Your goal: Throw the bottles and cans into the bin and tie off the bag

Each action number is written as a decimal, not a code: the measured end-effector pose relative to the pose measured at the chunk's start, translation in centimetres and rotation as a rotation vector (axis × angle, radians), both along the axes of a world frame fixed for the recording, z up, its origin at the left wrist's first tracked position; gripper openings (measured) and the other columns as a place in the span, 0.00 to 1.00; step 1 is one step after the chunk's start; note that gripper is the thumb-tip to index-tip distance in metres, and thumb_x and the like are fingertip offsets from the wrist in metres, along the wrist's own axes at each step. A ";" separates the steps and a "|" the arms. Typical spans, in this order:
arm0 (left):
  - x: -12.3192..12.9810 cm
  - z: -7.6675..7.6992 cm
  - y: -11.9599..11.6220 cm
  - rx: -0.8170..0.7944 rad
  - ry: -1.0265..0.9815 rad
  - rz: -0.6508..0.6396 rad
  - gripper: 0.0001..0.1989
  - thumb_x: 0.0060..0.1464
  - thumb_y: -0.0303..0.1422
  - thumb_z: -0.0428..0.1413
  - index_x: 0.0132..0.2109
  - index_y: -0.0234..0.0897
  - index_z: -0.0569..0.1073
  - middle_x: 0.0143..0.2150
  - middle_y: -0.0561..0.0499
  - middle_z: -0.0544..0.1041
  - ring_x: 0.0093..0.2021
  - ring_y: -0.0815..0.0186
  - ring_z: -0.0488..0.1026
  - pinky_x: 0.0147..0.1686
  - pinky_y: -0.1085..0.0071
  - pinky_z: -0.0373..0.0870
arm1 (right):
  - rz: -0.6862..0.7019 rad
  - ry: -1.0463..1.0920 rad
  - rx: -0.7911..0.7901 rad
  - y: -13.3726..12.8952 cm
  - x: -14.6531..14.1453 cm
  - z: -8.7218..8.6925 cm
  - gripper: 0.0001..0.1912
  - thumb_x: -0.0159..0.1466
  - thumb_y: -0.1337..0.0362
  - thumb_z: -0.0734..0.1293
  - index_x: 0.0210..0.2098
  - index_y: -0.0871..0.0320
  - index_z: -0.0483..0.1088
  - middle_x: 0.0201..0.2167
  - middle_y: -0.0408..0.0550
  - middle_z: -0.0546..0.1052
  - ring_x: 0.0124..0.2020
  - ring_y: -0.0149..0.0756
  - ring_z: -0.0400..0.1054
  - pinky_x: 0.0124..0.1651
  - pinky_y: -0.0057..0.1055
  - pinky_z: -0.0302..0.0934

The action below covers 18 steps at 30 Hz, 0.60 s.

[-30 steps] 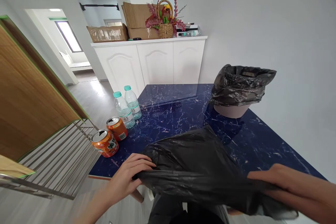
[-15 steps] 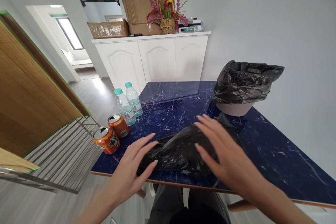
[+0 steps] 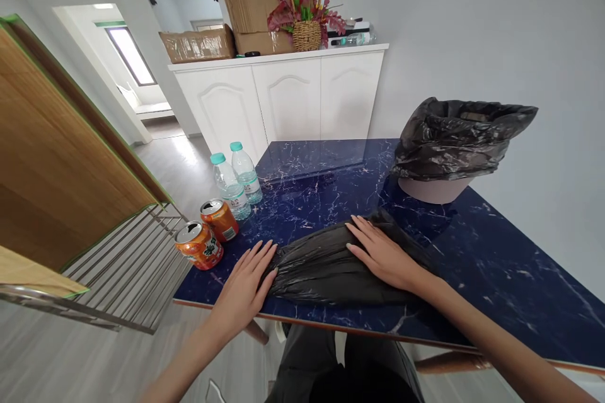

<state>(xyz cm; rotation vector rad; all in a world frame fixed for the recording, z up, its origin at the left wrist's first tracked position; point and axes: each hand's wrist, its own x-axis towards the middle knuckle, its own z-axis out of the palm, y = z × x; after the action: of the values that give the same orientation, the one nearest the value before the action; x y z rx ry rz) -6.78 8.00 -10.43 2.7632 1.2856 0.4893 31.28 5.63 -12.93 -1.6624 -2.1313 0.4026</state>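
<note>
A black plastic bag [image 3: 321, 267] lies flattened on the dark blue marbled table [image 3: 312, 201], near its front edge. My left hand [image 3: 248, 280] rests palm down at the bag's left end, fingers stretched out. Toward the bag's right part, my right hand [image 3: 380, 255] lies flat on the plastic with its fingers extended. Neither hand grips anything. The bag's far left end is partly hidden under my left hand.
Two orange cans [image 3: 198, 245] and two clear bottles with teal caps [image 3: 231, 186] stand along the table's left edge. A bin lined with black plastic [image 3: 454, 145] stands at the back right. A metal rack [image 3: 137, 271] is on the left.
Both hands have come down onto the bag from just above it. The bag looks flatter and more stretched out. The view has shifted slightly.
</note>
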 end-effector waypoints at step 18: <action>0.9 6.5 -5.5 -0.361 -0.591 0.267 0.18 0.64 0.51 0.58 0.49 0.45 0.67 0.42 0.51 0.80 0.42 0.59 0.84 0.27 0.74 0.77 | 0.089 0.662 -0.388 -6.4 -9.9 6.9 0.46 0.74 0.39 0.61 0.81 0.49 0.40 0.81 0.48 0.43 0.81 0.47 0.38 0.80 0.55 0.39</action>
<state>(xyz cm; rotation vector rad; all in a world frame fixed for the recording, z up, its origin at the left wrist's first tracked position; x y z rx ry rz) -5.89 2.51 -3.96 1.9518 1.4053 0.9007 21.40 -0.80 -6.00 -1.3444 -1.6868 1.2629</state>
